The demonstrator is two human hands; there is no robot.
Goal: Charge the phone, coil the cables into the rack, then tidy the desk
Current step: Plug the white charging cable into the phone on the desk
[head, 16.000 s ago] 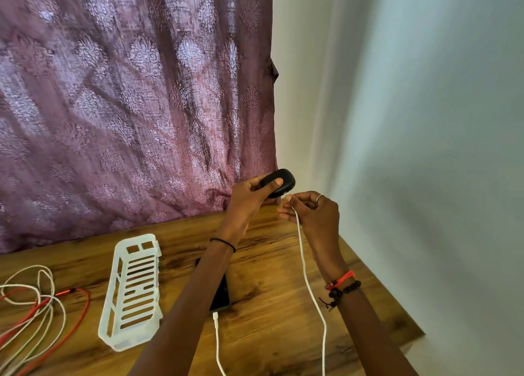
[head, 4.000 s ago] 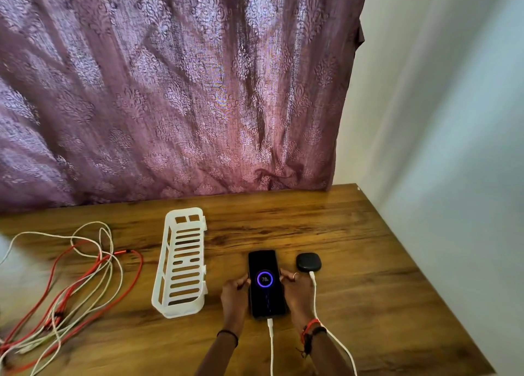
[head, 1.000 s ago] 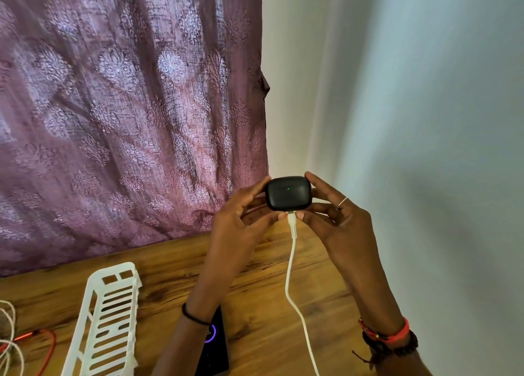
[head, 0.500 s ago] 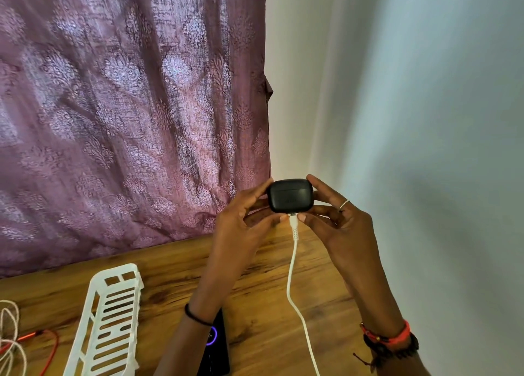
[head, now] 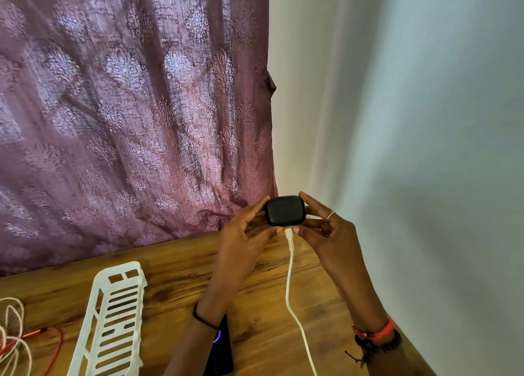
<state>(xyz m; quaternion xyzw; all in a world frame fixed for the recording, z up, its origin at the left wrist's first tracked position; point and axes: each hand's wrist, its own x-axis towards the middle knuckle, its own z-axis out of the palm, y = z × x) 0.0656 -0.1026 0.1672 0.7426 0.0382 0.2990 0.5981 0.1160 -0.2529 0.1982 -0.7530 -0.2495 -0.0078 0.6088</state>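
1. Far left: loose cables, white and red, lie tangled at the desk edge, partly out of frame. Soft, light, floppy; best taken near a plug end and looped, otherwise they likely knot.
2. The rack, white slatted plastic, lies on the desk right of them with nothing in it. Looks light and rigid; the slots may snag plugs.
3. The phone lies flat on the near desk, mostly hidden under the left forearm. A purple ring glows on the screen, so it is probably charging.
4. The left hand pinches the left side of the black case, held up above the desk.
5. The white cable is plugged into the case's underside and hangs toward the near edge. The case is small and smooth, likely slippery; hold the sides, don't tug the plug.
6. The right hand pinches the case's right side.
7. The desk is wood-grain, in a corner: purple patterned curtain behind, pale wall right.
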